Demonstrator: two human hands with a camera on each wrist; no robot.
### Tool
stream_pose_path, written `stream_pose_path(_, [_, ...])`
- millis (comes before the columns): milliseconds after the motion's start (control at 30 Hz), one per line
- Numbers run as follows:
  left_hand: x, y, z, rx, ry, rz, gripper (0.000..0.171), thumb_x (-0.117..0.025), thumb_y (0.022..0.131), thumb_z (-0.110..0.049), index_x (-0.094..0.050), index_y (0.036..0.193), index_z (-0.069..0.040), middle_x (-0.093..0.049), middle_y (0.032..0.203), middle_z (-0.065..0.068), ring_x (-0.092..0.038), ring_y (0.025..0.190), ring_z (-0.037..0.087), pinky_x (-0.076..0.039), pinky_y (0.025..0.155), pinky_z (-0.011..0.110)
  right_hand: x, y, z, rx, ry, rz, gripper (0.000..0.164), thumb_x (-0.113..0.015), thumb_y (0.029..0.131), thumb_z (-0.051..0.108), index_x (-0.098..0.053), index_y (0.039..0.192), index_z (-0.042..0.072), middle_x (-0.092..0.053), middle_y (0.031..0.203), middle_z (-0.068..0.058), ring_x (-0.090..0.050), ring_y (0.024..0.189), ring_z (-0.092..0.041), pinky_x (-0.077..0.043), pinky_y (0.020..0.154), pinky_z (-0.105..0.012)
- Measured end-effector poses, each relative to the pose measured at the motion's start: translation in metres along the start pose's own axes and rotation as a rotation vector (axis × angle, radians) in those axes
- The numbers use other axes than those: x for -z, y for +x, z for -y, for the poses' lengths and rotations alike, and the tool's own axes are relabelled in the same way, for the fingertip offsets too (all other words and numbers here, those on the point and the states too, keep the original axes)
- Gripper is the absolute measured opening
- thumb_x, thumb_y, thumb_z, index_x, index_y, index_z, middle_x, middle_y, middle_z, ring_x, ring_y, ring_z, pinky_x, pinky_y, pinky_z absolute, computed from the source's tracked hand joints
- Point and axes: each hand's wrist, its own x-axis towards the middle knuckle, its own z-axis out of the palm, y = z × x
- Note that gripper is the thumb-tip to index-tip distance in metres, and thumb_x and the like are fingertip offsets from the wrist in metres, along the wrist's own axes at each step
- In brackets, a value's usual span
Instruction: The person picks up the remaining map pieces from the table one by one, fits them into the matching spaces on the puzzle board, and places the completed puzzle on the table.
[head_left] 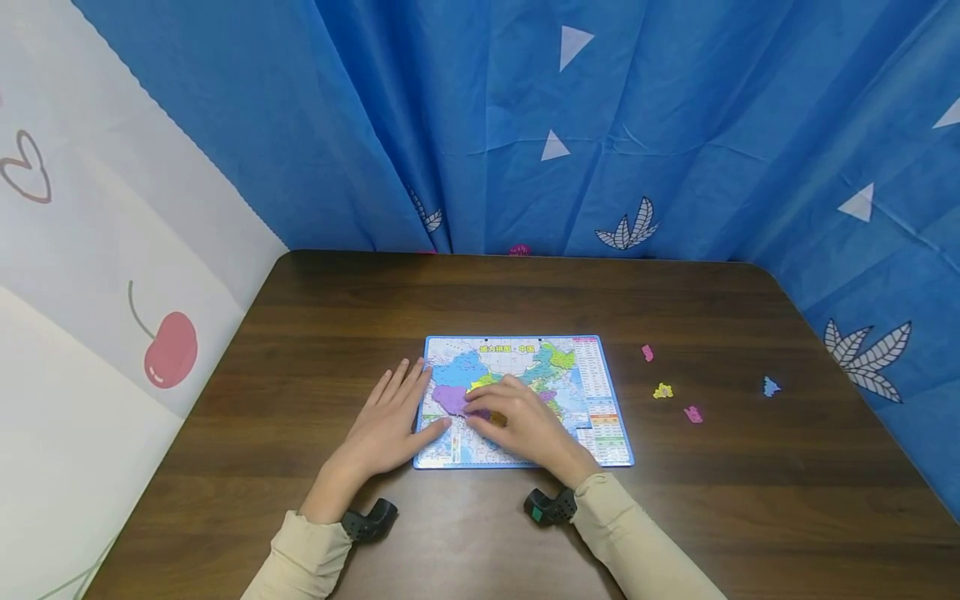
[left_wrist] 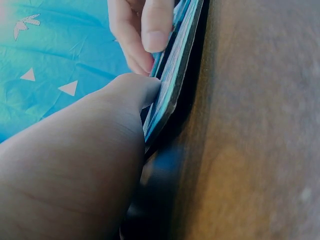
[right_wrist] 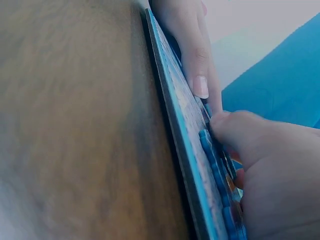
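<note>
A magnetic map puzzle board [head_left: 517, 457] with a blue rim lies on the table, with colored pieces fitted on its map. My left hand [head_left: 388, 423] rests at the board's left edge, fingers straight and spread, its thumb reaching over the lower left part. Over the middle of the map, my right hand [head_left: 522, 421] has curled fingers, with thumb and fingertips at the right end of the purple puzzle piece [head_left: 449, 398]; they pinch it there. The right hand covers part of the map. In the right wrist view, raised puzzle pieces [right_wrist: 220, 175] stand along the board beside the right thumb.
Right of the board lie loose pieces: a pink one [head_left: 648, 353], a yellow one [head_left: 663, 391], a magenta one [head_left: 693, 414] and, farther right, a blue one [head_left: 772, 386]. A blue curtain [head_left: 517, 125] hangs behind the brown table [head_left: 345, 308]; a white patterned cloth [head_left: 90, 250] is at left.
</note>
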Motion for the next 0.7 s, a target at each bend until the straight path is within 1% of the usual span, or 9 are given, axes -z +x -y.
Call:
stream_pose_path(133, [-0.0002,0.0000,0.0004,0.002,0.004,0.002,0.091,-0.054,0.097,-0.063,-0.027,0.163,-0.007,-0.016,0.172,0.010,-0.010,0.161,0.032,-0.008,0.129,0.055,-0.0003,-0.0002,0.0002,0.019,0.012,-0.016,0.021,-0.075,0.096,0.031,-0.080,0.114,0.021,-0.074,0.124,0.008,-0.061,0.106,-0.008,-0.053,0.083,-0.024])
stream_pose_path(300, [-0.0001,0.0000,0.0003,-0.002,0.000,0.000,0.091,-0.055,0.097,-0.062,-0.027,0.163,-0.006,-0.016,0.172,0.010,-0.010,0.160,0.033,-0.008,0.129,0.055,0.0012,-0.0005,0.0013,0.013,0.005,0.003,0.023,-0.075,0.096,0.032,-0.079,0.116,0.022,-0.073,0.127,0.009,-0.060,0.107,-0.007,-0.053,0.084,-0.023])
stream_pose_path(533, [-0.0001,-0.0002,0.0007,-0.004,0.001,-0.002,0.090,-0.054,0.097,-0.062,-0.027,0.163,-0.007,-0.016,0.172,0.010,-0.010,0.160,0.033,-0.008,0.129,0.055,0.0021,0.0003,0.0033,0.001,-0.022,0.035,0.026,-0.073,0.097,0.035,-0.078,0.120,0.024,-0.071,0.132,0.011,-0.058,0.104,-0.006,-0.050,0.078,-0.021])
stream_pose_path(700, [-0.0007,-0.0003,0.0010,0.000,-0.001,0.000,0.090,-0.054,0.097,-0.062,-0.027,0.163,-0.007,-0.016,0.172,0.010,-0.009,0.160,0.033,-0.007,0.129,0.055,0.0010,0.0005,0.0031,-0.017,-0.033,0.050,0.026,-0.072,0.098,0.036,-0.078,0.121,0.025,-0.070,0.133,0.012,-0.057,0.104,-0.005,-0.049,0.076,-0.020])
